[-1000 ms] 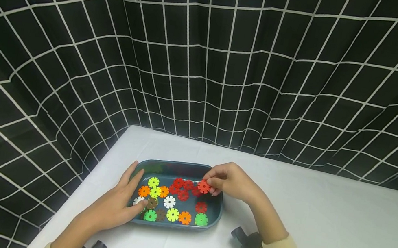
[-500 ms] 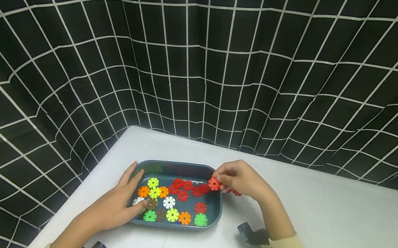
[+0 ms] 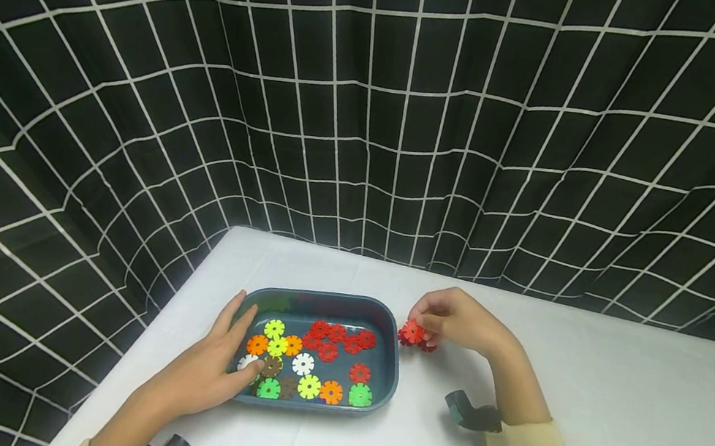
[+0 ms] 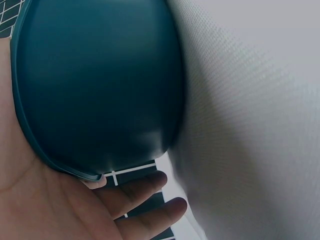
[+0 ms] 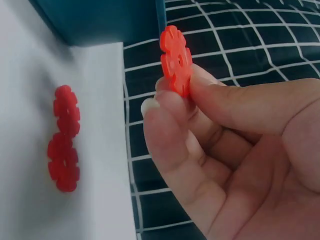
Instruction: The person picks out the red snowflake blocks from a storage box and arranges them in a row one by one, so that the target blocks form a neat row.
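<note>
My right hand [image 3: 459,319] pinches a red interlocking snowflake disc [image 5: 176,60] between thumb and fingertips, just outside the tray's right side. Below it, two more red discs [image 5: 64,137] lie end to end on the white table, touching or joined; I cannot tell which. Across the left side of the dark blue-green tray [image 3: 336,407] rests my left hand [image 3: 208,371]. Its fingers lie fairly straight along the rim, with the thumb reaching inside beside a brown disc [image 3: 272,366]. In the left wrist view, two fingers [image 4: 150,220] extend below the tray's outer wall.
Inside the tray are several red discs [image 3: 327,352], plus yellow, orange, white, brown and green ones. White cloth [image 3: 520,308] covers the table. A black curtain with a white grid [image 3: 369,121] hangs behind and to the left.
Over the last second my right hand has moved from above the tray, over its right rim, to the table beside it, carrying the red disc. My left hand has stayed put.
</note>
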